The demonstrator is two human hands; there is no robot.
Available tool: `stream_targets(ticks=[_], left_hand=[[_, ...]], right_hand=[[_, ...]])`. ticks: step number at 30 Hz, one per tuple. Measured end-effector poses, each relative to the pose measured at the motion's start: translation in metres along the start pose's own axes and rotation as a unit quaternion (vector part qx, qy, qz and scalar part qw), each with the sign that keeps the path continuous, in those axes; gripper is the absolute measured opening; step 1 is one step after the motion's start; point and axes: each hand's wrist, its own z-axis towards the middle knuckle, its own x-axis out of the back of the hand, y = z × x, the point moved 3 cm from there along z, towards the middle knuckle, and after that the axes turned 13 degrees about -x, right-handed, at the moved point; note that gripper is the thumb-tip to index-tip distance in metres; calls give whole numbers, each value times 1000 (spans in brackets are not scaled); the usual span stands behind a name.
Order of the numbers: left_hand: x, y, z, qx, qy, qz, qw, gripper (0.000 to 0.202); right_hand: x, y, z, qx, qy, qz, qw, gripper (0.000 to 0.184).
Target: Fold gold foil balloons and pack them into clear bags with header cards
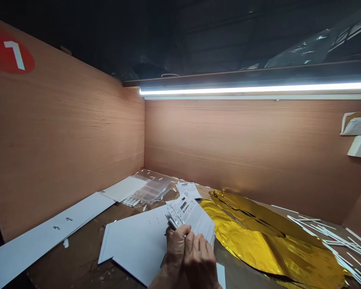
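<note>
Low in the middle of the view, my left hand [175, 245] and my right hand [200, 257] are pressed together. Both have their fingers closed on a small stack of printed paper sheets [191, 215] that fans up and away from them. The sheets carry black text and a small red mark. Just to the right of my hands lies a pile of flat gold foil balloons [267, 237]. A white card sheet [138, 245] rests under and to the left of my hands.
Brown plywood walls [228, 144] close in the bench at the left and back, lit by a strip light [255, 89]. Long white card [48, 237], a clear plastic bag [152, 192] and a leaflet [189, 188] lie behind. Several thin white sticks [333, 237] are scattered at right.
</note>
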Motion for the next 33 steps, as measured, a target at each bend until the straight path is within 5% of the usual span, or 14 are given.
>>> stream_targets(ticks=[3, 5, 8, 10, 12, 15, 20, 23, 28, 33], left_hand=[[13, 5, 11, -44, -58, -21, 997, 10], [13, 16, 12, -57, -126, -56, 989, 4], [-1, 34, -3, -35, -263, -59, 962, 18], [-14, 42, -19, -5, -362, -33, 931, 27], [-25, 45, -34, 12, -448, -11, 894, 30], [-28, 43, -48, 4, -502, 20, 865, 33], [-13, 33, -60, -2, -394, 39, 918, 76], [-13, 23, -75, 9, -375, 31, 926, 99], [-18, 16, -80, 14, -279, 22, 960, 69], [-15, 35, -68, -7, -309, 60, 949, 57]], right_hand=[[3, 16, -1, -49, -45, 111, 992, 27], [8, 53, 11, -100, -113, 282, 947, 39], [6, 125, 32, -304, -250, 482, 783, 82], [5, 153, 37, -330, -330, 612, 639, 79], [5, 166, 27, -341, -368, 659, 560, 62], [6, 174, -5, -417, -363, 632, 543, 40], [14, 170, -36, -485, -327, 636, 503, 43], [19, 156, -39, -512, -320, 601, 523, 53], [25, 140, -50, -526, -316, 548, 568, 55], [25, 151, -43, -482, -315, 627, 524, 81]])
